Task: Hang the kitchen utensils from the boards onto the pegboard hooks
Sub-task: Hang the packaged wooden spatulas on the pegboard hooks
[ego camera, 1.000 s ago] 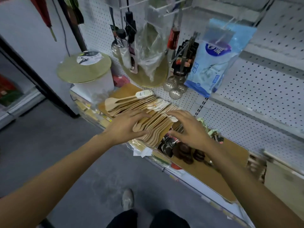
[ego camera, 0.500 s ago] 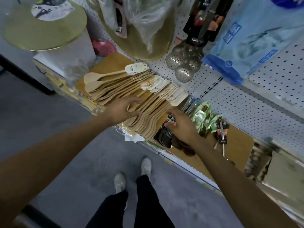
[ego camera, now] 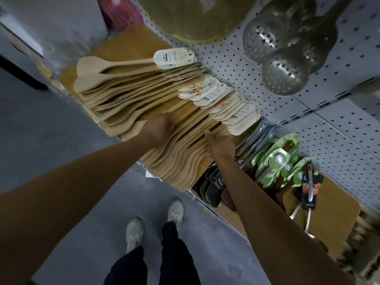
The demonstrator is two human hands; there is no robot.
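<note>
A thick fanned pile of wooden spatulas (ego camera: pixel 127 95) with white paper tags (ego camera: pixel 207 93) lies on a wooden board (ego camera: pixel 127 44) on the shelf below the white pegboard (ego camera: pixel 236 64). My left hand (ego camera: pixel 160 128) is on the middle of the pile, its fingers curled down among the handles and hidden. My right hand (ego camera: pixel 218 142) grips the right edge of the same pile, thumb on top and fingers round the side.
Perforated metal skimmers (ego camera: pixel 285 73) and a yellow-green round lid (ego camera: pixel 195 15) hang on the pegboard above. To the right of the pile are dark utensils (ego camera: pixel 213 190), green-packaged utensils (ego camera: pixel 277 159) and a carded metal tool (ego camera: pixel 310 192) on a second board (ego camera: pixel 339 219). Below is grey floor (ego camera: pixel 61 151).
The view has tilted down and closer to the shelf. My left fingers went from flat on the spatulas to curled into them. My right hand moved left onto the pile's right edge.
</note>
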